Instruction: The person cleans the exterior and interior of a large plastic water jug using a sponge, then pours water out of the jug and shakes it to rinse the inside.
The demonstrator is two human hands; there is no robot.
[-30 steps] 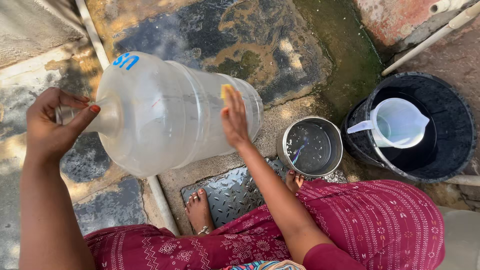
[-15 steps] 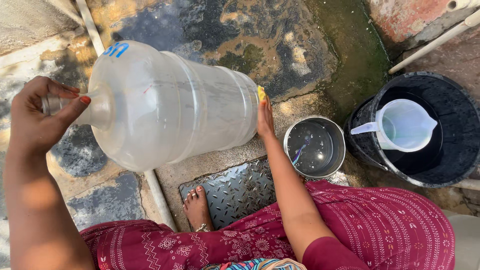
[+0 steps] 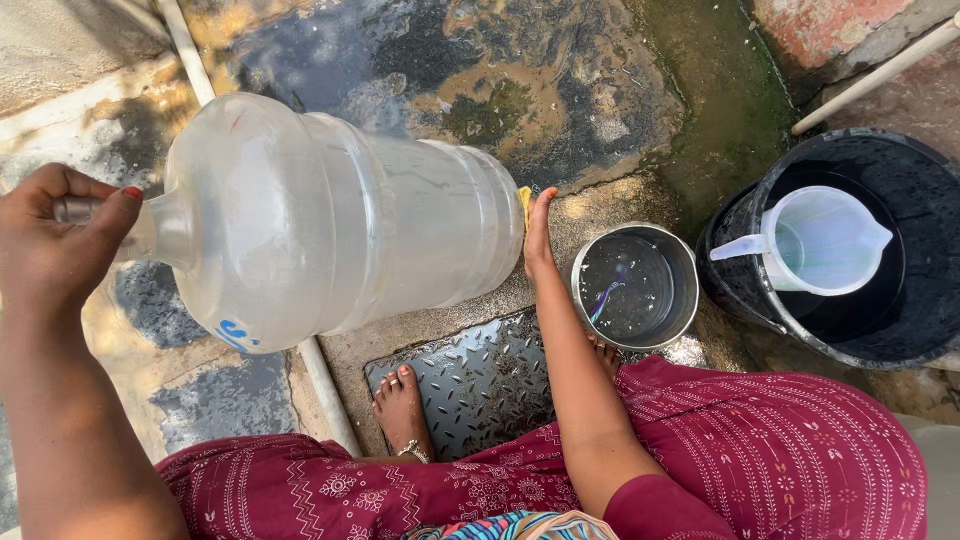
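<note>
Steel pot (image 3: 633,286) beside jug (image 3: 330,215); bucket (image 3: 900,330) nearby

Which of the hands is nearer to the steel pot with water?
Right. The right hand presses on the base of the large clear bottle, just beside the steel pot. The left hand grips the bottle's neck, at the bottle's far end from the pot.

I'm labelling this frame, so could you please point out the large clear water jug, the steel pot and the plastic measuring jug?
large clear water jug (image 3: 340,220): head view, middle of its side.
steel pot (image 3: 683,262): head view, right rim.
plastic measuring jug (image 3: 835,240): head view, inner wall.
</note>
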